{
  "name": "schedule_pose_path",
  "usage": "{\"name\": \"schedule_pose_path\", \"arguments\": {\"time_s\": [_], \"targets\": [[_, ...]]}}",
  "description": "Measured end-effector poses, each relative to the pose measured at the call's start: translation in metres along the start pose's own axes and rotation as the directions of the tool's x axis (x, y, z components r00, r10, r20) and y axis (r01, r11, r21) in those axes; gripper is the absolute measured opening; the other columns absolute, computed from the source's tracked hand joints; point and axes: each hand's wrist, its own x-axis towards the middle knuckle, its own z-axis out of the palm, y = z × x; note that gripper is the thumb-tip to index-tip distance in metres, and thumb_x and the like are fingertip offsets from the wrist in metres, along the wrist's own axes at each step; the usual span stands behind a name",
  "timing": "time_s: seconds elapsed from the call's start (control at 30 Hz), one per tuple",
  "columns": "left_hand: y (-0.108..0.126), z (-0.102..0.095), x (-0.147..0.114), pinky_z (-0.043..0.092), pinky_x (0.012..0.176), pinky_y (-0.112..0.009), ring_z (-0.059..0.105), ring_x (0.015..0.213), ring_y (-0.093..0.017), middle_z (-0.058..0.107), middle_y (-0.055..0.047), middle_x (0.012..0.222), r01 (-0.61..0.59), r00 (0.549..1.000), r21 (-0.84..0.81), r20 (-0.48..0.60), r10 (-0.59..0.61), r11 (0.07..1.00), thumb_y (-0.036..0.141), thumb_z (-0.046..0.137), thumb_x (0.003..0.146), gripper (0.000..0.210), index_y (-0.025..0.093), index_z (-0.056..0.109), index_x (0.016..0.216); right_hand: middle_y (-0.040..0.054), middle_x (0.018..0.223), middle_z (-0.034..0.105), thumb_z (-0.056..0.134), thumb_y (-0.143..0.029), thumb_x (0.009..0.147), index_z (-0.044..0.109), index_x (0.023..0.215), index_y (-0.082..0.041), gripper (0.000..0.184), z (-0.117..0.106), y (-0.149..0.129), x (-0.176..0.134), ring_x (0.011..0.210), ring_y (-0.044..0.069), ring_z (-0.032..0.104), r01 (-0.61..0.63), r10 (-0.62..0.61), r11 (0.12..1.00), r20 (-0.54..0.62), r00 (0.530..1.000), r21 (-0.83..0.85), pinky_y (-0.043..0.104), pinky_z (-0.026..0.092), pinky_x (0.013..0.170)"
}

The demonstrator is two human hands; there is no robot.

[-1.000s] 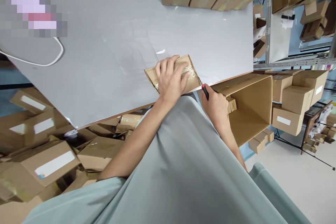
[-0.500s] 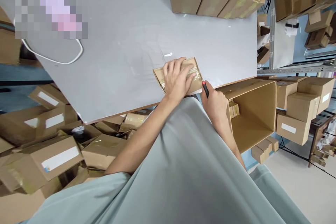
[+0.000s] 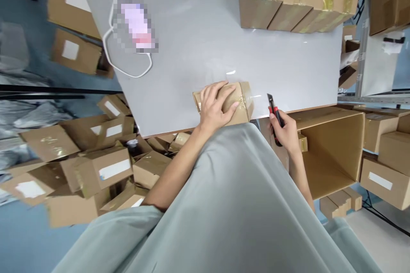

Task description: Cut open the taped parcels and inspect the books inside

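Observation:
A small cardboard box [image 3: 241, 101] with clear tape on it lies at the table's front edge. My left hand [image 3: 215, 106] grips it from above, fingers curved over its top and thumb towards its right end. To the right of the box, my right hand [image 3: 285, 130] is closed around a red and black utility knife [image 3: 276, 115]. The knife's blade points up and away from me, apart from the box. My palm hides part of the box's left side.
Taped cartons [image 3: 272, 13] stand in a row at the table's [image 3: 185, 51] back right. An open carton [image 3: 333, 153] sits below the right edge. Cardboard boxes [image 3: 112, 166] are piled at lower left. A white cable [image 3: 128, 72] and a blurred-out object lie at back left.
The knife has come away from the small box's right end and moved right with my right hand. The box now shows its taped end standing higher. The view has shifted left.

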Motion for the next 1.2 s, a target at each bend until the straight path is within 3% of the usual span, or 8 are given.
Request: {"name": "schedule_pose_path", "arguments": {"time_s": [0.1,0.2,0.37,0.53,0.83,1.03,1.1,1.2], "targets": [[-0.026,-0.012,-0.018,0.039,0.124,-0.063,0.056,0.147,-0.039,0.063,-0.018,0.156,0.018,0.999,0.027,-0.032,-0.017,0.999,0.067,0.051,0.104,0.061,0.029,0.066,0.149,0.0016,0.075,0.073,0.055,-0.065,0.104,0.076,0.106,-0.016,0.053,0.033,0.033,0.044,0.057,0.015,0.066,0.01,0.006,0.983,-0.09,0.996,0.181,0.026,0.051,0.061],[-0.05,-0.022,-0.037,0.038,0.125,-0.066,0.052,0.152,-0.039,0.059,-0.02,0.159,0.019,0.999,0.049,-0.05,-0.017,0.999,0.07,0.047,0.103,0.065,0.029,0.064,0.152,-0.001,0.06,0.067,0.06,-0.059,0.102,0.071,0.09,-0.018,0.045,0.075,0.054,0.087,0.051,0.015,0.063,-0.1,0.113,0.973,-0.054,0.992,0.208,0.025,0.048,0.056],[-0.067,-0.036,-0.067,0.038,0.126,-0.064,0.044,0.16,-0.039,0.05,-0.022,0.166,0.066,0.989,0.104,-0.142,-0.051,0.992,0.071,0.033,0.108,0.072,0.027,0.061,0.157,-0.0022,0.051,0.063,0.06,-0.048,0.104,0.061,0.076,-0.022,0.038,0.106,0.05,0.103,0.048,0.015,0.06,-0.192,0.189,0.949,0.037,0.981,0.25,0.025,0.046,0.053],[-0.061,-0.025,-0.067,0.043,0.123,-0.057,0.048,0.156,-0.036,0.052,-0.025,0.163,0.131,0.979,0.054,-0.162,-0.121,0.99,0.066,0.024,0.112,0.075,0.023,0.056,0.164,-0.0016,0.053,0.064,0.065,-0.053,0.1,0.068,0.082,-0.019,0.038,0.077,0.04,0.087,0.048,0.016,0.061,-0.1,0.11,0.983,-0.057,0.992,0.152,0.025,0.045,0.052],[-0.073,0.044,-0.024,0.045,0.124,-0.051,0.054,0.146,-0.032,0.057,-0.023,0.155,0.163,0.987,-0.162,0.021,-0.161,0.973,0.065,0.019,0.115,0.077,0.019,0.049,0.169,0.0062,0.083,0.077,0.061,-0.064,0.101,0.079,0.104,-0.014,0.053,0.019,0.049,0.093,0.058,0.018,0.069,-0.071,0.04,0.991,-0.266,0.963,-0.11,0.029,0.051,0.064],[-0.073,0.041,-0.027,0.04,0.13,-0.053,0.053,0.15,-0.031,0.057,-0.018,0.158,0.199,0.98,-0.299,0.028,-0.199,0.934,0.066,0.03,0.115,0.071,0.025,0.047,0.171,0.0149,0.112,0.079,0.051,-0.066,0.108,0.079,0.115,-0.016,0.058,-0.001,0.043,0.099,0.071,0.022,0.072,0.021,-0.135,0.933,-0.295,0.946,-0.36,0.035,0.054,0.074],[-0.069,0.034,-0.025,0.037,0.132,-0.055,0.049,0.154,-0.033,0.054,-0.016,0.162,0.181,0.983,-0.324,0.017,-0.185,0.929,0.069,0.038,0.113,0.071,0.029,0.045,0.171,0.0152,0.113,0.079,0.045,-0.065,0.111,0.076,0.127,-0.017,0.059,-0.007,0.027,0.097,0.08,0.026,0.074,0.088,-0.219,0.89,-0.25,0.943,-0.447,0.037,0.054,0.076],[-0.065,0.03,-0.02,0.036,0.133,-0.059,0.043,0.16,-0.037,0.048,-0.015,0.168,0.135,0.991,-0.335,0.028,-0.133,0.933,0.072,0.057,0.105,0.071,0.033,0.053,0.165,0.0109,0.104,0.082,0.041,-0.059,0.115,0.07,0.141,-0.021,0.055,-0.01,-0.007,0.093,0.084,0.027,0.075,0.253,-0.297,0.804,0.005,0.955,-0.538,0.034,0.051,0.076]]}}
